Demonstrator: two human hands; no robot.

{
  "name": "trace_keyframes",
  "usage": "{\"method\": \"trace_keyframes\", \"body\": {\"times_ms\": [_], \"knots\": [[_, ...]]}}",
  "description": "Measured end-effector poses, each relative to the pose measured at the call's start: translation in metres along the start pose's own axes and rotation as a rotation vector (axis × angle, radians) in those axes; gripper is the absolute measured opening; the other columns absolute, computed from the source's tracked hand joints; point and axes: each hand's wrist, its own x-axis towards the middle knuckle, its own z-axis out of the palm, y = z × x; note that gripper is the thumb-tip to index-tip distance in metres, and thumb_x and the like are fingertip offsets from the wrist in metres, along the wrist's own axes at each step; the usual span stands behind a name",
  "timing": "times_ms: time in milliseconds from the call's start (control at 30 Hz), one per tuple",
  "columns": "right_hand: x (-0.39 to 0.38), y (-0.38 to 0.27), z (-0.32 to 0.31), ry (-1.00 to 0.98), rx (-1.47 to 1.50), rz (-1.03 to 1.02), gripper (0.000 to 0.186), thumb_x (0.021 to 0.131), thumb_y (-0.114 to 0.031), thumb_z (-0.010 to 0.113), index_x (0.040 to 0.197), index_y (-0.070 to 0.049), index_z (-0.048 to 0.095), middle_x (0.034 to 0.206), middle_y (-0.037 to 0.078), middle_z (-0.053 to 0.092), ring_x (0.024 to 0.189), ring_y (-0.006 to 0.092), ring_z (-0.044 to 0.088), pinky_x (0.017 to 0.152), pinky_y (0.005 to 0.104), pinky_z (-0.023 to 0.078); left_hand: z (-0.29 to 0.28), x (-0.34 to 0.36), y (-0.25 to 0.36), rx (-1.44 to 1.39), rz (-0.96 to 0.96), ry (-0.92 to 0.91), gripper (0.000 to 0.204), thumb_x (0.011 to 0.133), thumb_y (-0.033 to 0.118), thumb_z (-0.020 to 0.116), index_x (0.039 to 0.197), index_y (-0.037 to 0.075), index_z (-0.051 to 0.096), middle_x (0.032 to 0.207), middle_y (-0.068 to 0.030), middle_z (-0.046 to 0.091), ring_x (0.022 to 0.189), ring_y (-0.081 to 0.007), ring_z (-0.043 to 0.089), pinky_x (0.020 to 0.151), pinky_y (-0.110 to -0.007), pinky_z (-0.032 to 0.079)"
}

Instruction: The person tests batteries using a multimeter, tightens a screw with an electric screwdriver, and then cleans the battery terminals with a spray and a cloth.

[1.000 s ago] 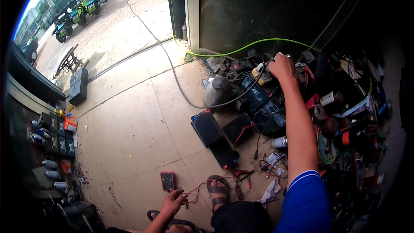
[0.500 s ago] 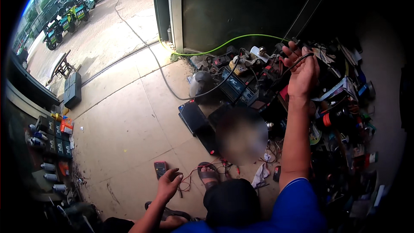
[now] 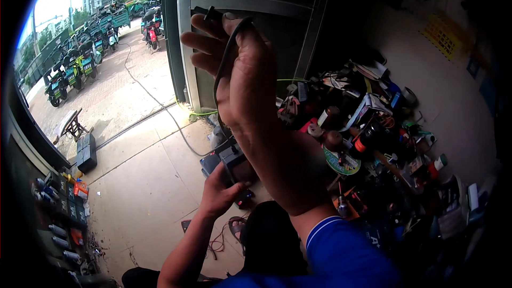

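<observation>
My right hand (image 3: 248,80) is raised in the middle, palm turned up. Between its thumb and forefinger a black cable (image 3: 221,74) is pinched, with a dark plug (image 3: 212,14) at the fingertips; the other fingers are spread. The cable hangs down past the wrist toward a dark box-shaped device (image 3: 241,168). My left hand (image 3: 215,194) grips that device low at its near end, thumb on one side and fingers on the other. My right forearm hides part of it. Behind it a black battery (image 3: 209,164) shows partly on the floor.
Cluttered tools and parts (image 3: 368,128) fill the right side. Near my foot lie thin red leads (image 3: 217,242) and a partly hidden meter (image 3: 185,226). A long grey cable (image 3: 176,122) crosses the doorway. A dark case (image 3: 86,152) and stacked boxes (image 3: 66,202) stand left.
My right hand has come up and leftward, closer to view, with the cable. My left hand has moved from beside the meter up to the dark device. The view has shifted to the right.
</observation>
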Motion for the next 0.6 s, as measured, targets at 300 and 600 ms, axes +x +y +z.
{"method": "trace_keyframes", "body": {"times_ms": [300,600], "knots": [[-0.050,0.052,-0.086,-0.037,-1.318,-0.221,0.021,0.083,-0.021,0.067,0.085,0.001,0.066,0.086,0.025,0.070,0.079,0.0435,0.070,0.072,0.0510,0.056,-0.070,-0.101,0.098,-0.276,0.710,0.137,0.091,0.099,0.070,0.043,0.167,0.015,0.017,0.171,-0.0250,0.017,0.160,-0.0388,0.012,0.128,-0.054,0.012],[-0.262,0.138,-0.046,-0.742,-0.213,0.624,0.046,0.090,-0.014,0.059,0.134,-0.001,0.055,0.126,0.017,0.065,0.115,0.0290,0.063,0.103,0.0406,0.046,-0.080,-0.109,0.087,-0.291,0.540,0.425,0.058,0.108,0.043,0.049,0.155,0.011,0.041,0.143,-0.0194,0.058,0.102,-0.0313,0.072,0.074,-0.039,0.060]]}}
